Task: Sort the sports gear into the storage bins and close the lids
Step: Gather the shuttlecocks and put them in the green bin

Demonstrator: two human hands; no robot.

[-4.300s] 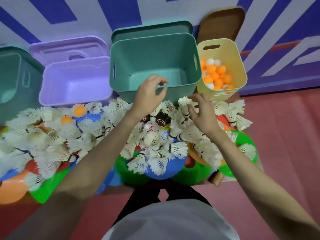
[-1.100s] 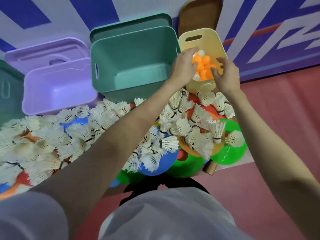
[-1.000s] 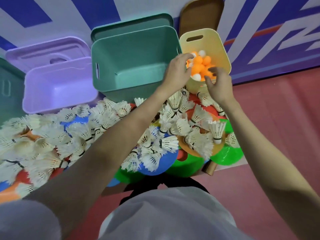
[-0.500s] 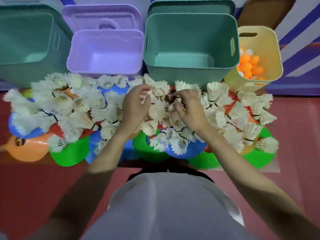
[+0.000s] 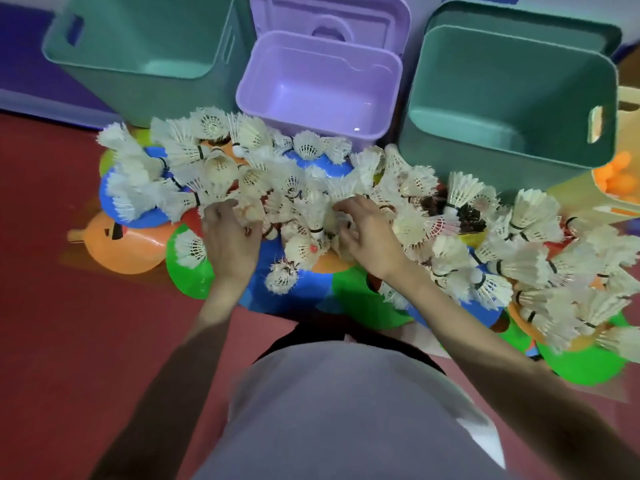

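Dark red floor (image 5: 62, 341) all around, smooth and evenly lit. Purple-blue wall (image 5: 31, 74) at far upper left, pale band (image 5: 41, 106) along its foot.

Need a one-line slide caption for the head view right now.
Both hands, left and right, dig into the shuttlecock pile before an empty purple bin.

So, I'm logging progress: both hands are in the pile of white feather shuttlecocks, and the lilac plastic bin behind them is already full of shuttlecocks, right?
Not quite. The head view shows the lilac plastic bin empty. The left hand and right hand are indeed in the pile of white feather shuttlecocks, in front of that bin.
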